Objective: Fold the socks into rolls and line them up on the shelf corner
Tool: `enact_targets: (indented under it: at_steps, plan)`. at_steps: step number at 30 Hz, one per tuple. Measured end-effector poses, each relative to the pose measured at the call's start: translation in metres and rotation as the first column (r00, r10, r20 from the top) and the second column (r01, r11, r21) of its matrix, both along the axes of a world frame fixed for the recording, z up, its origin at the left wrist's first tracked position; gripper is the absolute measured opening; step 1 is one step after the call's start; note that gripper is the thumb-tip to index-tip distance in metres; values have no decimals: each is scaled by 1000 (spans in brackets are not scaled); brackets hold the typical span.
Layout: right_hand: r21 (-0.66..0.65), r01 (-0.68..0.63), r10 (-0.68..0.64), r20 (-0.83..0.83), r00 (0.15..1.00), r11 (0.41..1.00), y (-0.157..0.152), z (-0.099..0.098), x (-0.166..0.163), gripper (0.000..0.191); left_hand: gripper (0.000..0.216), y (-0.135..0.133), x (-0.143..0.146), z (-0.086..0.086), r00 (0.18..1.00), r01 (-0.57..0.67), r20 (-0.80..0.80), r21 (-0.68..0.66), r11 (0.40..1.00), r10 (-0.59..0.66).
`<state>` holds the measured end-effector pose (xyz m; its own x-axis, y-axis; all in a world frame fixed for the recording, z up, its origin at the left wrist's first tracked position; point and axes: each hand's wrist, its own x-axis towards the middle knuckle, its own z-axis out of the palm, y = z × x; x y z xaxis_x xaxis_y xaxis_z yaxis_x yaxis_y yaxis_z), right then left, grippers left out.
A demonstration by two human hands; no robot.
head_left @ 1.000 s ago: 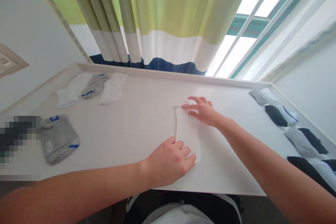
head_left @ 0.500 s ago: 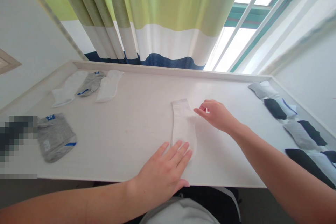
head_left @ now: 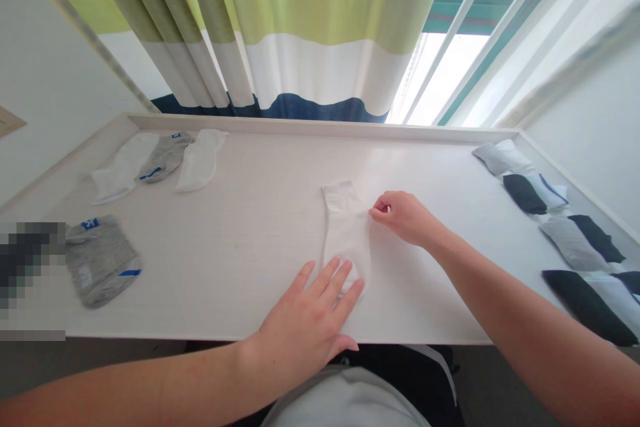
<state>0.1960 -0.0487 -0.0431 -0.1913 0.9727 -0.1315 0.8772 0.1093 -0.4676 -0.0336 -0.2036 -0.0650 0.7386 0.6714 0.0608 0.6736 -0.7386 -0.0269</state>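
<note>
A white sock (head_left: 345, 230) lies flat on the white table (head_left: 240, 233) in front of me, its ribbed cuff toward the back. My left hand (head_left: 315, 307) rests open on the sock's near end, fingers spread, covering part of it. At the sock's right edge, just below the cuff, my right hand (head_left: 400, 215) pinches the fabric between thumb and fingertips and draws it out to a small point.
Flat socks lie back left: a white one (head_left: 125, 167), a grey one (head_left: 166, 157) and another white one (head_left: 201, 159). A larger grey sock (head_left: 103, 263) lies near left. Folded socks (head_left: 573, 240) line the right side. A raised rim (head_left: 300, 129) edges the table's back.
My right hand has closed from a loose pose beside the sock into a pinch on its right edge, pulling it slightly outward. My left hand stays on the near end.
</note>
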Motion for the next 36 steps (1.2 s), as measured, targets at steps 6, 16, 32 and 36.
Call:
enact_targets:
  at_steps: [6,16,32,36]
  plan:
    - [89,-56,49,79,996,994,1,-11,3,21,76,-4,0,2,1000,-3,31,1,1000,3]
    - [335,-390,346,185,920,858,-20,-17,9,32,23,84,-14,36,972,-158,169,-38,987,162]
    - [175,-696,670,189,718,697,-113,-14,-15,59,10,203,10,28,832,-469,177,-280,838,525]
    - [165,-685,662,180,728,709,-117,-15,-17,60,11,205,11,28,827,-478,197,-250,842,527]
